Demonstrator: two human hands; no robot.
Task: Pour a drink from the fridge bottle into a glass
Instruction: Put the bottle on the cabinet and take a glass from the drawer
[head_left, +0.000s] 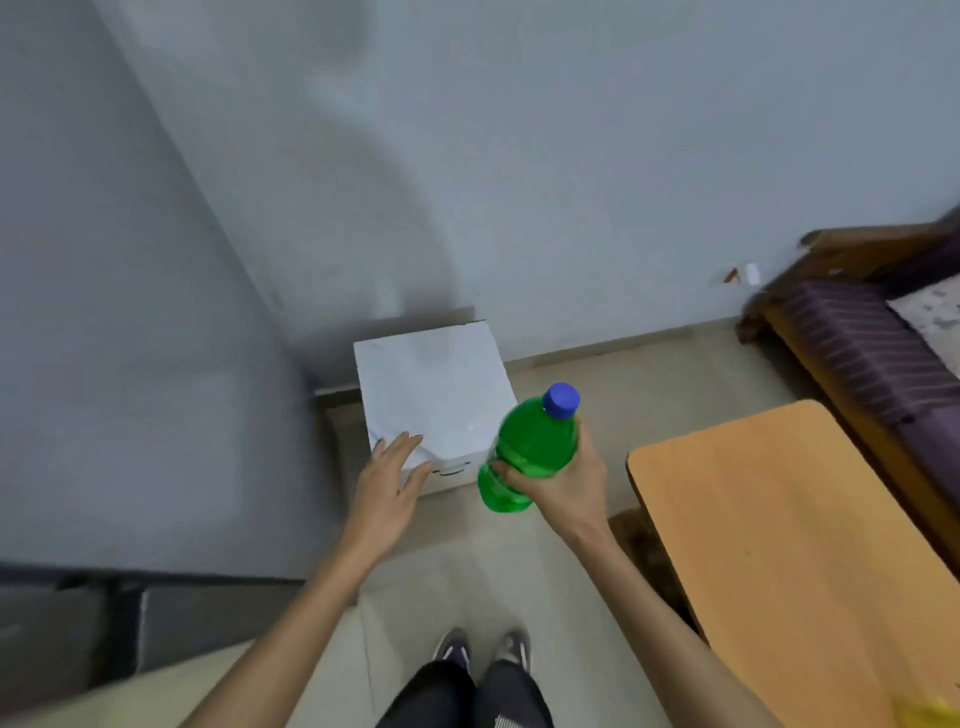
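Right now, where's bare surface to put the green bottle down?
The wooden table at right is bare across most of its top; only something yellow sits at its near right corner. The white box top is also bare, the left hand open at its near edge. The right hand holds the green bottle.

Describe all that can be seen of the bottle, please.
The bottle is green, see-through plastic by its look, with a blue cap screwed on. It is held in the air, tilted, cap up and away from the person. The right hand wraps its lower middle; nothing else touches it. Its liquid level cannot be told.
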